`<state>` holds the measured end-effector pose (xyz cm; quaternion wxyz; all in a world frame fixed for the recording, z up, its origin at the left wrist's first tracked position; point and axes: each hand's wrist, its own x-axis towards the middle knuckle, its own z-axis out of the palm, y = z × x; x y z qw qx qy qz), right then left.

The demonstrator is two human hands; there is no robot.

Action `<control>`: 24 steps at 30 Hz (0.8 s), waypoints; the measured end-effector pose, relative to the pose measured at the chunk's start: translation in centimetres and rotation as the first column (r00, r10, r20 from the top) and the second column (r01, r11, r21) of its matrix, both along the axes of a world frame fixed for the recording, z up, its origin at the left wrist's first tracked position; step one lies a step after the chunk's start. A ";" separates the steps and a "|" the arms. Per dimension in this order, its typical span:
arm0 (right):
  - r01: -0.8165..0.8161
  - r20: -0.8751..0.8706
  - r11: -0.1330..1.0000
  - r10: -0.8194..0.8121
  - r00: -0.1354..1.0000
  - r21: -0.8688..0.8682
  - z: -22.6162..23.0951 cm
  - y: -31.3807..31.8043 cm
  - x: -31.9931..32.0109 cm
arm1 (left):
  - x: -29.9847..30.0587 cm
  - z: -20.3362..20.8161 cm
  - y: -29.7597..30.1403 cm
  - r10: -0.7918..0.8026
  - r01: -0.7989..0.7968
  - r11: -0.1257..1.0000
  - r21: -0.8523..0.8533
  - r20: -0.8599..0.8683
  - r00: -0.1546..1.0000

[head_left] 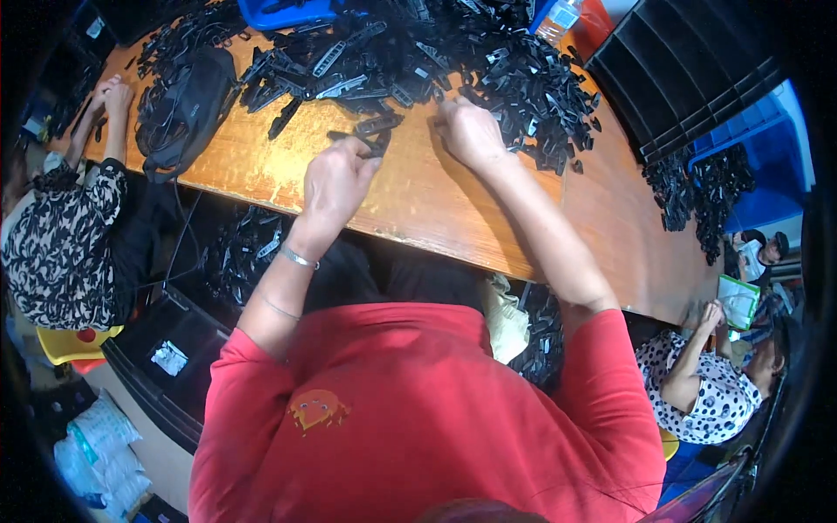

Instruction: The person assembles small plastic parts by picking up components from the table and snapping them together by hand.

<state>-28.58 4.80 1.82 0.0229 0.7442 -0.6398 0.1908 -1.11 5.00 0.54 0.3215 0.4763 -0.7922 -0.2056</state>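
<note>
My left hand (336, 179) is over the wooden table (410, 205), its fingers closed in a pinch on a dark elongated plastic part (380, 141). Just beyond it lies another black slotted part (377, 124). To the right, my right hand (472, 132) is at the near edge of the heaps with its fingers curled together; whatever is in them is hidden. Beyond my hands spreads a heap of long black plastic parts (331, 59). A second heap, of smaller black pieces (532, 100), lies beside my right hand.
A black backpack (187, 109) rests on the table at left. Blue bins (288, 13) and a clear bottle (560, 19) stand at the back. Black crates (689, 65) are at right. One person (65, 235) sits at left, another (702, 383) at right.
</note>
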 end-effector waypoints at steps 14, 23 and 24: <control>-0.019 0.580 0.998 -0.016 0.815 0.053 0.4 6.3 2.2 | -1.7 0.8 0.0 -0.152 0.148 0.965 -0.218 -0.002 0.988; -0.002 0.618 0.989 -0.092 0.781 0.149 -0.4 9.3 2.5 | -1.5 1.3 1.7 -0.346 0.348 0.929 -0.123 0.037 0.937; 0.040 0.527 0.973 -0.158 0.835 0.228 0.3 9.7 2.7 | -1.5 1.5 1.7 -0.309 0.315 0.935 -0.160 0.066 0.949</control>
